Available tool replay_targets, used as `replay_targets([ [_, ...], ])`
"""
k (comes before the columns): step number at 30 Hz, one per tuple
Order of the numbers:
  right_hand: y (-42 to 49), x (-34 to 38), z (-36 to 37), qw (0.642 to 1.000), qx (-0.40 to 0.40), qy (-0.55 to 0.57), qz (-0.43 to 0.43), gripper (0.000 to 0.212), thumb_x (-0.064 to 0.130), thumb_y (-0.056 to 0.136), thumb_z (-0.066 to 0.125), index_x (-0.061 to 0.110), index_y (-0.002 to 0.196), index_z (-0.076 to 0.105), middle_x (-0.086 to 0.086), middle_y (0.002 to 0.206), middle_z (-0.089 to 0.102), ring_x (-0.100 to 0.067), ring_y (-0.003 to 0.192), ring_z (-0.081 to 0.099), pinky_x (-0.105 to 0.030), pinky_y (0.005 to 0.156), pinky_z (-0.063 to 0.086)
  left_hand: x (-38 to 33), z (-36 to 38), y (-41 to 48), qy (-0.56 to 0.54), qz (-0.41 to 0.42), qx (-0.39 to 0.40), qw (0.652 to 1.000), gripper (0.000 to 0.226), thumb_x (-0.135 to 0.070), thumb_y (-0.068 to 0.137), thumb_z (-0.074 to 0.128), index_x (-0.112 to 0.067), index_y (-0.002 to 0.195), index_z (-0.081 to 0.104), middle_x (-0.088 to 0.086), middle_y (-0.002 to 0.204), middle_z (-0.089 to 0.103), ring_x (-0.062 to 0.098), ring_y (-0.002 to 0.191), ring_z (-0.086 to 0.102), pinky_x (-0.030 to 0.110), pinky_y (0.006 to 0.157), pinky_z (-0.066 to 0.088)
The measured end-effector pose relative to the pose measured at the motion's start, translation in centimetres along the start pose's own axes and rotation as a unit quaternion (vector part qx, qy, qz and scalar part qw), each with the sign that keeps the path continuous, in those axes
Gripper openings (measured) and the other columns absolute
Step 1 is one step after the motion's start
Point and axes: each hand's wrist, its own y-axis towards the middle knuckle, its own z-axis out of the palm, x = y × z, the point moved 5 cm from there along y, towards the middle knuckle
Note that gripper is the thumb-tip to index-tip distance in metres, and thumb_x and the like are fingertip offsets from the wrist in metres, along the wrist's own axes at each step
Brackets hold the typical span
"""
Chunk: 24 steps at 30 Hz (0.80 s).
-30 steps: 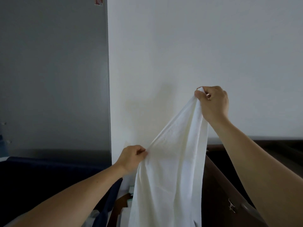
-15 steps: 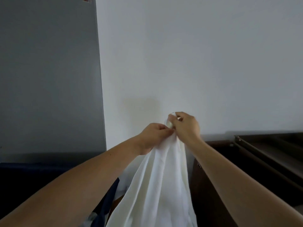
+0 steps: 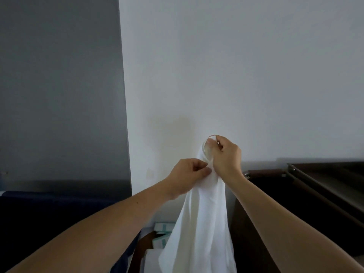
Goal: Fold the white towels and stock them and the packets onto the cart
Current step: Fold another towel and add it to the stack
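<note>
while both hands meet at the top of the towel (image 3: pixel 197 223), it hangs in front of me as one long drape, clear of the wall (image 3: pixel 246 75), and runs out of view below. my right hand (image 3: pixel 224 156) is the higher one, its fingers (image 3: pixel 211 141) curled and pinching the top edge, where a small loop of hem stands up. my left hand (image 3: pixel 187 174) sits just below and beside it, thumb and forefinger pinching the cloth, and the two hands touch. i judge this to be the first fold, corner brought to corner. to do it well i should check that both corners sit flush before one hand takes the pair. then the free hand should run down the hanging edge to find the fold and draw it taut, so the halves lie even with no twist in them. the cloth looks thin and limp, and may slip if i loosen a pinch too early. the packets (image 3: pixel 162 233) lie low behind the towel, partly hidden. the dark frame near my right i take for the cart (image 3: pixel 315 194); this towel is not on it yet.
</note>
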Motion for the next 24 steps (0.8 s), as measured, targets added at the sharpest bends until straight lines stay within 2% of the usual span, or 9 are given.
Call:
replay_targets([
  [3, 1.3, 1.1, -0.1, 1.0, -0.019, -0.006, -0.012, 0.038, 0.024, 0.095, 0.057, 0.011, 0.061, 0.045, 0.005, 0.055, 0.035, -0.009, 0.051, 0.032, -0.022, 0.049, 0.028, 1.1, -0.6, -0.7, 0.115, 0.016, -0.058, 0.992, 0.019, -0.029, 0.098, 0.058, -0.018, 0.097, 0.073, 0.001, 0.09, 0.072, 0.016, 0.08, 0.065, 0.025, 0.073, 0.051],
  [5, 2.1, 1.6, -0.2, 0.999, -0.032, -0.017, -0.017, 0.042, 0.025, 0.096, 0.057, 0.017, 0.058, 0.039, 0.007, 0.053, 0.032, -0.009, 0.049, 0.032, -0.022, 0.048, 0.027, 2.3, -1.0, -1.2, 0.127, 0.025, -0.07, 0.989, 0.022, -0.03, 0.1, 0.055, -0.017, 0.101, 0.072, 0.0, 0.092, 0.072, 0.016, 0.084, 0.066, 0.023, 0.074, 0.051],
  [9, 3.5, 2.3, -1.1, 0.998, -0.062, -0.023, -0.02, 0.038, 0.027, 0.095, 0.056, 0.007, 0.065, 0.046, 0.004, 0.056, 0.035, -0.01, 0.052, 0.03, -0.026, 0.051, 0.027, 5.8, -2.4, -1.9, 0.145, -0.007, -0.064, 0.987, 0.027, -0.032, 0.101, 0.052, -0.014, 0.106, 0.072, 0.003, 0.094, 0.073, 0.019, 0.087, 0.067, 0.036, 0.084, 0.054],
  [12, 4.3, 2.6, -2.0, 0.996, -0.085, -0.026, -0.027, 0.038, 0.026, 0.094, 0.055, 0.003, 0.067, 0.042, 0.003, 0.057, 0.032, -0.011, 0.052, 0.027, -0.025, 0.049, 0.023, 8.2, -3.5, -2.4, 0.176, -0.047, -0.049, 0.982, 0.028, -0.033, 0.102, 0.05, -0.015, 0.107, 0.071, 0.002, 0.096, 0.072, 0.017, 0.089, 0.067, 0.035, 0.086, 0.054],
  [19, 5.4, 2.6, -3.6, 0.992, -0.113, -0.044, -0.028, 0.038, 0.026, 0.094, 0.054, -0.001, 0.069, 0.043, 0.001, 0.058, 0.031, -0.012, 0.051, 0.025, -0.025, 0.048, 0.025, 10.7, -4.5, -3.1, 0.171, -0.087, -0.017, 0.981, 0.029, -0.037, 0.103, 0.046, -0.022, 0.114, 0.068, -0.007, 0.102, 0.07, 0.009, 0.094, 0.064, 0.025, 0.089, 0.053],
  [24, 5.4, 1.5, -3.9, 0.991, -0.114, -0.07, -0.024, 0.039, 0.026, 0.095, 0.054, 0.001, 0.067, 0.042, -0.001, 0.058, 0.033, -0.015, 0.055, 0.028, -0.03, 0.052, 0.025, 11.4, -5.0, -3.2, 0.055, -0.123, 0.001, 0.991, 0.019, -0.035, 0.095, 0.064, -0.02, 0.101, 0.075, -0.002, 0.098, 0.075, 0.018, 0.096, 0.069, 0.037, 0.094, 0.055],
])
